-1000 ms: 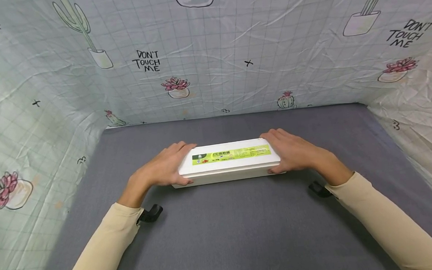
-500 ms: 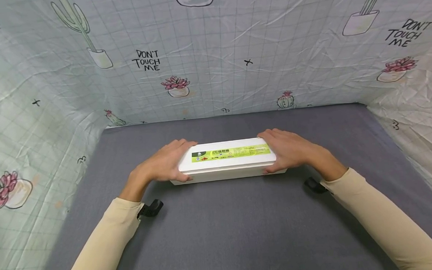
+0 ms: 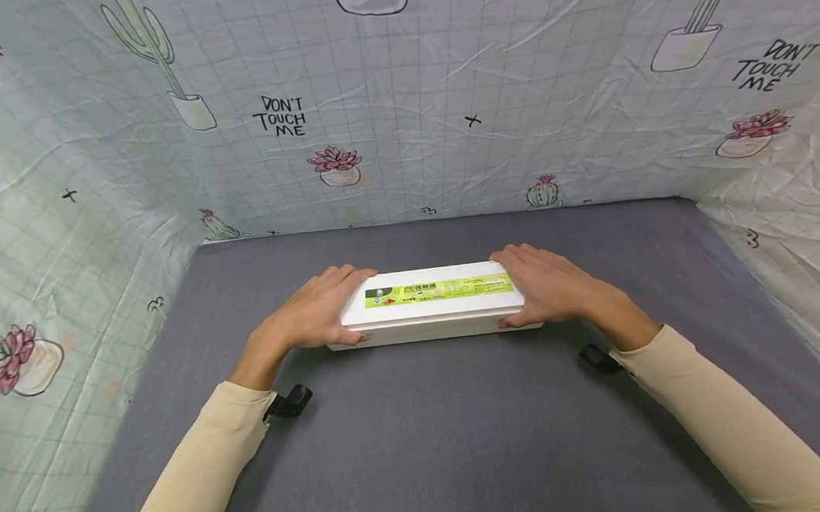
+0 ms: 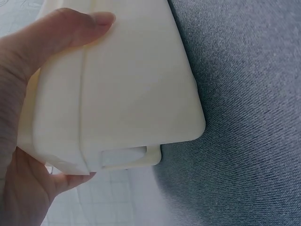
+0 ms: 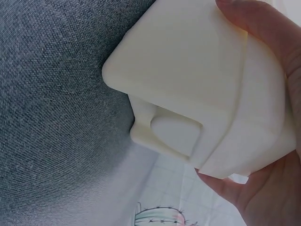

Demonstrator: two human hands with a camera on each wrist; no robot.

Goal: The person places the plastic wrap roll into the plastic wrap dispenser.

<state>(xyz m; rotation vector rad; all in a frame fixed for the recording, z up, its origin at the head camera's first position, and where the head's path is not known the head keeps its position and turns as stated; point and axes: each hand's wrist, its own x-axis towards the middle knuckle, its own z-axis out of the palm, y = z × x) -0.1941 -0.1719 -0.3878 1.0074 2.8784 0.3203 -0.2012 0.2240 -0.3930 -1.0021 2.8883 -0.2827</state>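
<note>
A long white cling film box with a green and yellow label on its lid lies on the grey cloth in the head view. My left hand grips its left end, thumb on the front face and fingers over the far side. At the right end my right hand holds it the same way. From the left wrist, the thumb presses across the seam between lid and body. The right wrist view shows the cream-white end of the box with an oblong opening. The far-side fingers are mostly hidden.
Grey cloth covers the table around the box. Behind and on both sides hang fabric walls printed with cacti and lettering. A black wrist mount sticks out from each sleeve cuff.
Compared with one second ago, the box sits slightly farther from me. My right hand has shifted a little to the left. Both hands have kept their grip, with almost no movement in the last half second.
</note>
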